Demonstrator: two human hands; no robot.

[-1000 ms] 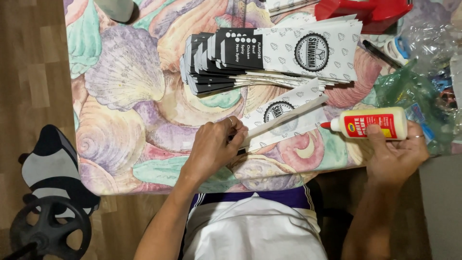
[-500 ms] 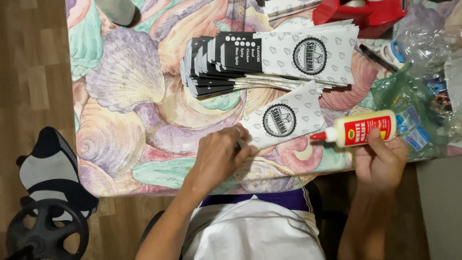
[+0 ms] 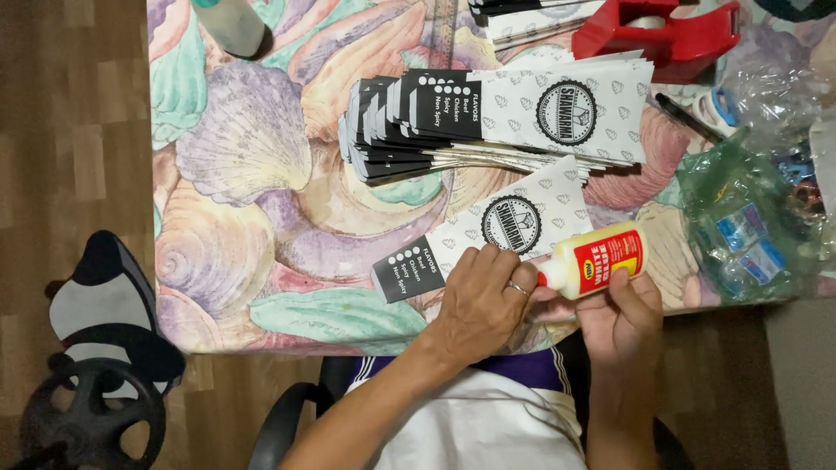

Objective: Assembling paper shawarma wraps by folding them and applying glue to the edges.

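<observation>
The paper sleeve (image 3: 496, 239) is white with a small dark pattern, a round black emblem in the middle and a black end panel; it lies tilted on the shell-patterned tablecloth (image 3: 252, 226), just below a fanned stack of sleeves (image 3: 496, 117). The left hand (image 3: 477, 306) presses flat on its lower edge, fingers together. The right hand (image 3: 620, 315) is closed around a glue bottle (image 3: 596, 258), pale with a red label, nozzle toward the left hand. A green plastic bag (image 3: 740, 226) holds small blue-and-white packets.
</observation>
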